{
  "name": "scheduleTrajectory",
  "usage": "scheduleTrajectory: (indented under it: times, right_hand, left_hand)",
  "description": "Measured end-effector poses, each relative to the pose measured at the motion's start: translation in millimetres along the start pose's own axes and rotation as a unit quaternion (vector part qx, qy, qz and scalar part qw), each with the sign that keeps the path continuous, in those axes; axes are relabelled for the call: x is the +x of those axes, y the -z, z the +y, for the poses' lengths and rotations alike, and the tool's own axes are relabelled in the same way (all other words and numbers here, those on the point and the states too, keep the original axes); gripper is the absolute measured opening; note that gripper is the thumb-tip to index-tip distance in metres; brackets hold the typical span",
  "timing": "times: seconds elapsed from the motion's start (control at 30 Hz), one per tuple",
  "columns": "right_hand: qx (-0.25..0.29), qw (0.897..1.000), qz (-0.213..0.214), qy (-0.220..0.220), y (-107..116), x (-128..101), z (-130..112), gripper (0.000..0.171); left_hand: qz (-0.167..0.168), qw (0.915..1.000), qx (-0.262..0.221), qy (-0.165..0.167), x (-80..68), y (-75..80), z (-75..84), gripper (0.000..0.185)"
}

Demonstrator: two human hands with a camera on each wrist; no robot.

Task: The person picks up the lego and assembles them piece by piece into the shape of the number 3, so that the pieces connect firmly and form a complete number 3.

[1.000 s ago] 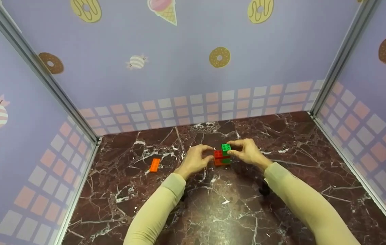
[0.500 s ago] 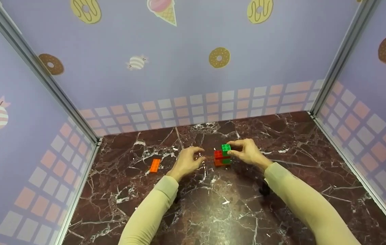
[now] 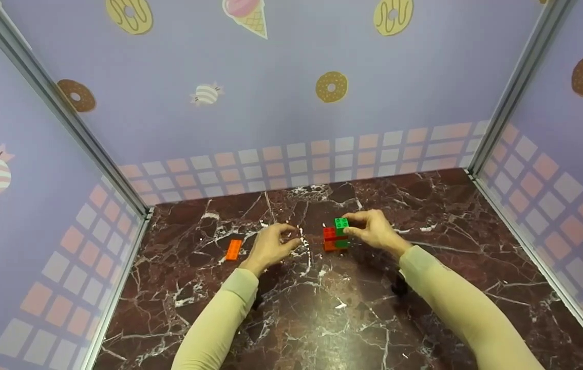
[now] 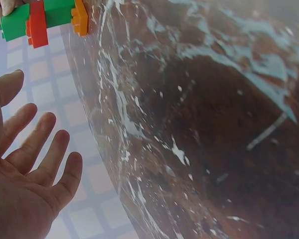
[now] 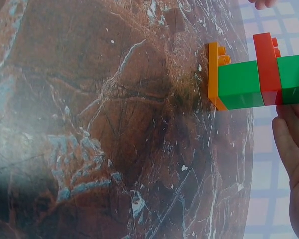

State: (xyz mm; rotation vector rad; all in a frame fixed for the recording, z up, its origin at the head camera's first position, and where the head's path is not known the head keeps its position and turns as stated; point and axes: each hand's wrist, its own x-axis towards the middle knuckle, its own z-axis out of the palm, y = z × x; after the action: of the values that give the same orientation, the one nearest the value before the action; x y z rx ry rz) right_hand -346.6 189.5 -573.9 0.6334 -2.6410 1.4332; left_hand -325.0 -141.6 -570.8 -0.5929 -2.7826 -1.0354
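My right hand (image 5: 295, 154) pinches the outer green block (image 5: 292, 74) at the frame's right edge. Joined in line behind it are a red plate (image 5: 267, 68), an inner green block (image 5: 239, 84) and an orange plate (image 5: 213, 74) by the marbled counter (image 5: 114, 109). My left hand (image 5: 262, 4) peeks in above, apart from them.
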Motion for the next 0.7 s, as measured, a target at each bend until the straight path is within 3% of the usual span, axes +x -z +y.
scheduleTrajectory:
  times: [0.23,0.4,0.43,0.53,0.63,0.67,0.7]
  right_hand:
    - [-0.007,1.000,-0.002,0.003,1,0,1,0.034]
    - [-0.013,1.000,0.000,0.006,0,-1,1,0.034]
    - [-0.013,1.000,0.000,0.004,0,-1,1,0.035]
    - [-0.011,1.000,0.000,-0.004,0,-1,1,0.035]
    - [-0.004,1.000,0.001,-0.009,-1,-1,0,0.035]
    - [-0.005,1.000,0.002,-0.008,-1,-1,-1,0.035]
    - [-0.004,1.000,0.002,-0.007,-1,-1,-1,0.035]
  left_hand:
    - [0.004,0.9997,0.022,0.013,-7.7,5.0,-9.9,0.039]
    - [0.016,0.9996,0.021,0.004,-12.3,7.8,-16.2,0.037]
    - [0.022,0.9995,0.020,-0.011,-11.7,5.3,-27.7,0.037]
    - [0.036,0.9989,0.028,-0.012,-14.7,6.9,-32.1,0.035]
    - [0.037,0.9989,0.028,-0.005,-17.4,10.5,-36.4,0.034]
    - [0.036,0.9988,0.030,0.012,-20.1,14.9,-27.6,0.033]
    - [0.035,0.9988,0.030,0.016,-21.0,16.2,-29.5,0.034]
